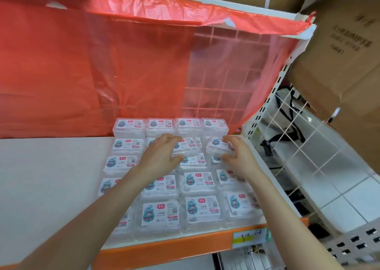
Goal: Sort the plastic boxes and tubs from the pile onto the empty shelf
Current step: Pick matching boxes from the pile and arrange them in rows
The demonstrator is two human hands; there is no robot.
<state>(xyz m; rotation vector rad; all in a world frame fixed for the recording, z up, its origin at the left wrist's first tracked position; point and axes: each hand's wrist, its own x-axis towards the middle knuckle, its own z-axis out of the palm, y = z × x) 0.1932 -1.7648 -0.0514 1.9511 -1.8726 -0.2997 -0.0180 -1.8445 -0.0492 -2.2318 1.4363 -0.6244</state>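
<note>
Several clear plastic boxes with white cartoon labels lie in rows on the right part of the white shelf. My right hand grips one tilted box at the right of the second row from the back, thumb below and fingers over its top. My left hand holds another box beside it, fingers curled over its top edge. Behind them the back row of boxes stands against the red sheet.
A red plastic sheet hangs over the wire back panel. Along the front of the shelf runs an orange edge. A white perforated upright stands at the right, cardboard cartons above it. The shelf's left half is bare white.
</note>
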